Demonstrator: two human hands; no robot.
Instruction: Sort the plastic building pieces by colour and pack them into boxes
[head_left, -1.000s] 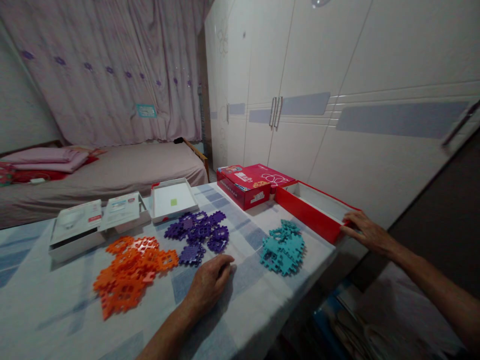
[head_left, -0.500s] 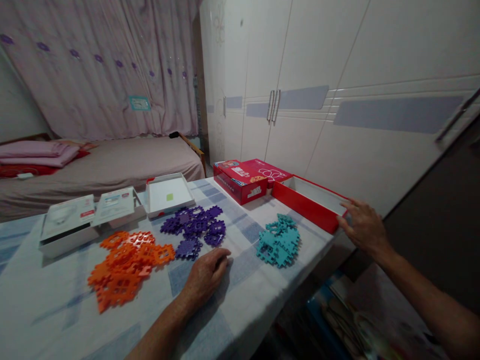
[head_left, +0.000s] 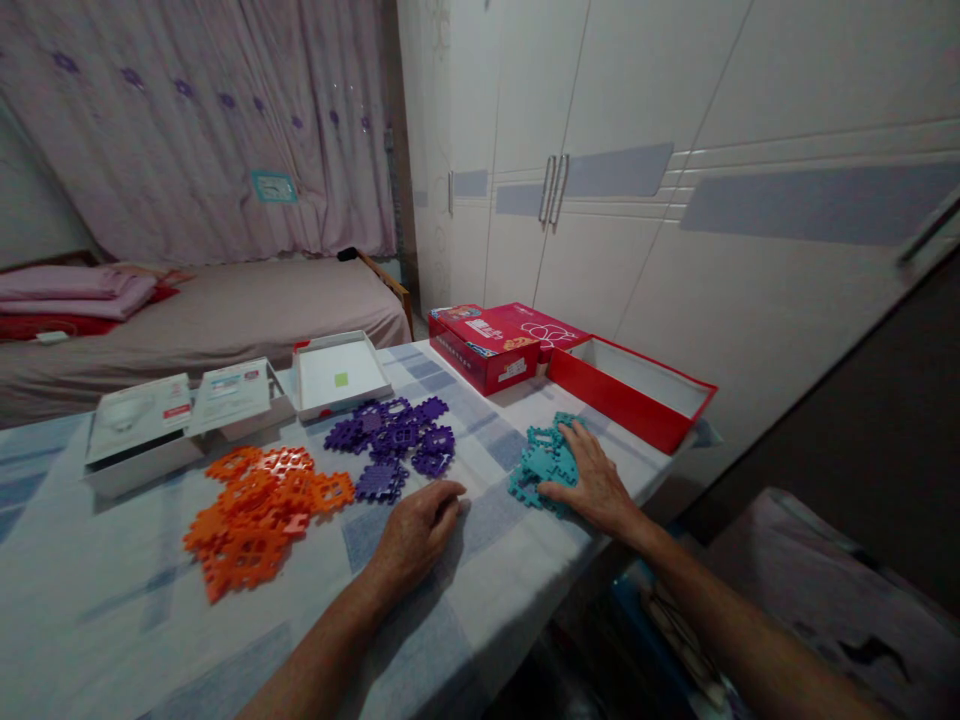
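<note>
My right hand (head_left: 596,482) lies over the right part of a pile of teal interlocking plastic tiles (head_left: 541,465), thumb and fingers spread apart on them. It hides some of the pieces. My left hand (head_left: 421,530) rests on the cloth with its fingers curled in, and nothing shows in it. Just beyond that hand is a heap of purple interlocking tiles (head_left: 397,436). To its left lies a larger heap of orange interlocking tiles (head_left: 259,510), some with window-like cut-outs.
At the back of the table (head_left: 480,590) are a red printed box (head_left: 487,350) and an open red box (head_left: 619,400). White cartons (head_left: 142,465) and a shallow white tray (head_left: 341,390) stand back left. The table edge runs along the right, with a wardrobe (head_left: 637,90) behind.
My right hand has left the open red box's corner and moved left and down onto the teal tiles. My left hand stays in place. The view has shifted slightly.
</note>
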